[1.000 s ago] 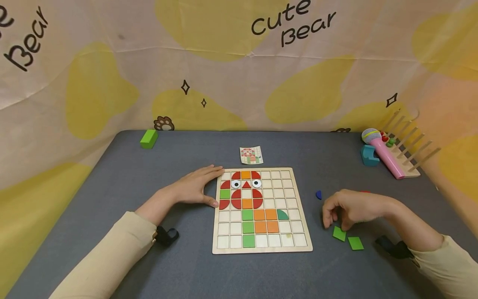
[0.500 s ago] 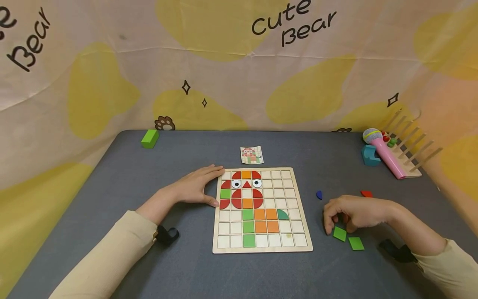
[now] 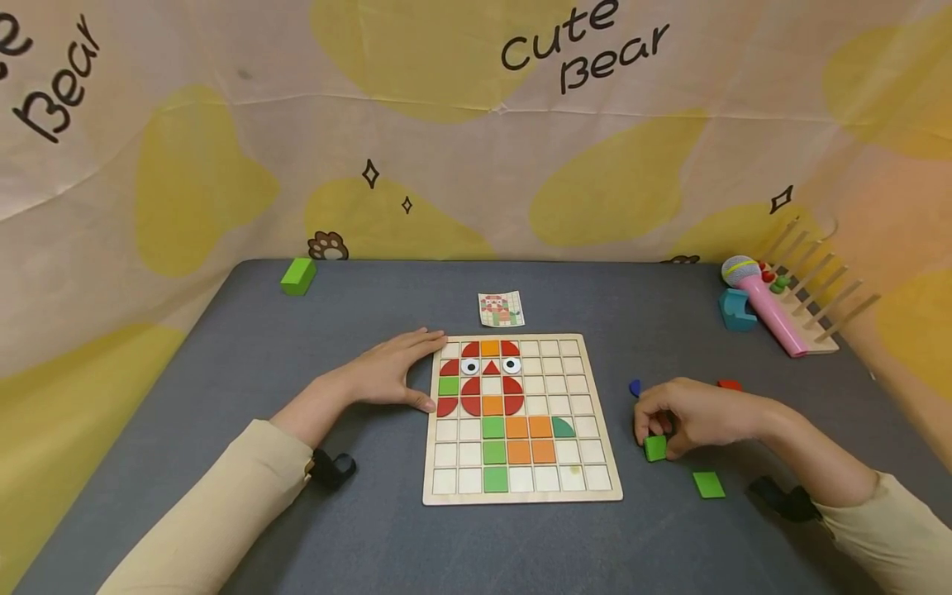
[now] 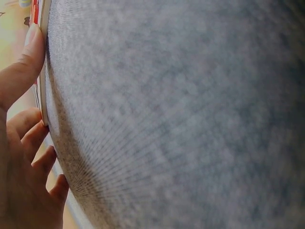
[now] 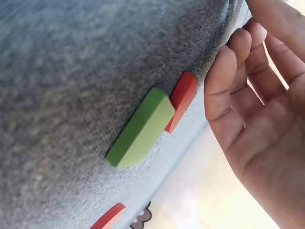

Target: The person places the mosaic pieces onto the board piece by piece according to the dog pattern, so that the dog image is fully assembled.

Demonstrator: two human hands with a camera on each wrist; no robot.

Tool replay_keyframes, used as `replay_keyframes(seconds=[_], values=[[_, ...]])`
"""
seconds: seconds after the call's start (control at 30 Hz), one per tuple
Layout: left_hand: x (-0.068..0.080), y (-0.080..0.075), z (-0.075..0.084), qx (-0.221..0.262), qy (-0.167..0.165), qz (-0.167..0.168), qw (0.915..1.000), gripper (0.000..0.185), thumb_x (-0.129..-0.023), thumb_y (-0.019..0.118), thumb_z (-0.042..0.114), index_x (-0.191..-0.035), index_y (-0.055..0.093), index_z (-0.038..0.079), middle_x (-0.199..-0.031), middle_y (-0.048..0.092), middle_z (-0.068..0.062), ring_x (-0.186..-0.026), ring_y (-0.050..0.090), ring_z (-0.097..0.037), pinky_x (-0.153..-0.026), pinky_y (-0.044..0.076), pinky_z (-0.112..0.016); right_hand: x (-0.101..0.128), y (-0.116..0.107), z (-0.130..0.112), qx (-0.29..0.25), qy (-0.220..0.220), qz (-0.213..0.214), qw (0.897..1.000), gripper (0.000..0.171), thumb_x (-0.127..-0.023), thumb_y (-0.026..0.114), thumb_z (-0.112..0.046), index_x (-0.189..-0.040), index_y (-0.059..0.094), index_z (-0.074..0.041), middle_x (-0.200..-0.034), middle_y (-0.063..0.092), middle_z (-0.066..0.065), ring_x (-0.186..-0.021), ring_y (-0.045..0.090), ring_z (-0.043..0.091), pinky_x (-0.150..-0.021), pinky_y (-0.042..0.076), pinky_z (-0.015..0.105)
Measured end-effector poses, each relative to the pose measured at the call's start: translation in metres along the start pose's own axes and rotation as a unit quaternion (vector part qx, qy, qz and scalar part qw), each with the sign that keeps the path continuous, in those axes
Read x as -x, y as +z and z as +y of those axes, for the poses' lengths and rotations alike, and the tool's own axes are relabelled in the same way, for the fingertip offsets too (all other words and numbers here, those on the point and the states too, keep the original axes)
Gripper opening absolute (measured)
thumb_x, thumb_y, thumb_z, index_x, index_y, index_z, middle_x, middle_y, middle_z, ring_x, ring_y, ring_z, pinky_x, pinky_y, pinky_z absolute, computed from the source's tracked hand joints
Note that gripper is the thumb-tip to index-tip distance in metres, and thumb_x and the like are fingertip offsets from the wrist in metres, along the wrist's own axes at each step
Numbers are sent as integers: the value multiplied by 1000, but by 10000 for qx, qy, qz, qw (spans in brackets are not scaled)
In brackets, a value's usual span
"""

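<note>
Pinched a green square tile (image 3: 655, 448) between thumb and curled fingers of the right hand (image 3: 699, 417), just off the right edge of the wooden grid board (image 3: 587, 487), with the tile tipped a little up from the grey worktop (image 3: 297, 512). Rested the left hand (image 3: 387, 376) flat against the left edge of the board, fingers straight and grasping nothing, the thumb touching the rim. Left a second green tile (image 3: 708, 484) lying near the right wrist, a small blue piece (image 3: 635, 387) and a red piece (image 3: 729, 385) just behind the right hand, and a small pattern card (image 3: 501, 309) beyond the top edge of the board. Showed already on the board red, orange and green pieces and two round eyes, with many cells bare. Judged as good practice for this step: to hold the tile by its two opposite sides, to keep it level, to compare with the card for the correct cell, to lower it straight so that the neighbours were not pushed, and to press the board steady with the left hand.
</note>
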State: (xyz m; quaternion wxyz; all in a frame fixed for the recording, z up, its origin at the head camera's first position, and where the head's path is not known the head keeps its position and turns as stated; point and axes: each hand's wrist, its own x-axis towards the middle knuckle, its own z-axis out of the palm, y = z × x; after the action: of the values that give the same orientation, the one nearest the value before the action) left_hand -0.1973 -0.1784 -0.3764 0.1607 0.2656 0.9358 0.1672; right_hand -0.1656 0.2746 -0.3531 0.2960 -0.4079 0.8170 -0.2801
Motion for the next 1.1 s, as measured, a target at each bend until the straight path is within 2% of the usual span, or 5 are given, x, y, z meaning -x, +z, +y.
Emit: replay_keyframes(seconds=[0.2, 0.3, 0.63, 0.8, 1.1], values=[[0, 0, 0, -6, 8, -1, 10000, 104, -76, 77, 58, -157, 28, 16, -166, 25, -7, -155, 19, -34, -120, 24, -63, -9, -1, -4, 140, -252, 272, 9992, 1, -92, 70, -25, -92, 70, -26, -79, 61, -10, -69, 52, -5, -61, 48, 18], [0, 0, 0, -11, -6, 8, 10000, 104, -75, 77, 58, -157, 28, 16, -166, 25, -7, -155, 19, -34, -119, 24, -64, -16, 1, -9, 161, -257, 431, 9986, 6, -95, 66, -28, -95, 72, -26, -84, 65, -12, -71, 55, -5, -63, 50, 18], [-1, 1, -1, -31, -13, 46, 10000, 104, -75, 77, 58, -157, 29, 17, -165, 26, -7, -155, 19, -34, -119, 25, -65, -50, 14, -36, -138, 394, 770, 9962, 11, -83, 79, -23, -91, 72, -25, -76, 67, -11, -67, 58, 0, -62, 52, 19], [-1, 1, -1, -40, -15, 50, 10000, 104, -75, 78, 58, -157, 29, 16, -165, 26, -7, -155, 19, -34, -118, 25, -65, -62, 19, -46, -237, 490, 744, 9957, 15, -81, 82, -22, -88, 68, -19, -72, 63, -8, -64, 54, 2, -59, 49, 18], [-1, 1, -1, -40, -12, 36, 10000, 104, -75, 78, 57, -157, 29, 16, -165, 26, -7, -155, 19, -34, -119, 25, -64, -75, 26, -54, -173, 611, 908, 9938, 14, -77, 84, -16, -83, 71, -17, -71, 67, -8, -63, 57, 2, -60, 50, 18]])
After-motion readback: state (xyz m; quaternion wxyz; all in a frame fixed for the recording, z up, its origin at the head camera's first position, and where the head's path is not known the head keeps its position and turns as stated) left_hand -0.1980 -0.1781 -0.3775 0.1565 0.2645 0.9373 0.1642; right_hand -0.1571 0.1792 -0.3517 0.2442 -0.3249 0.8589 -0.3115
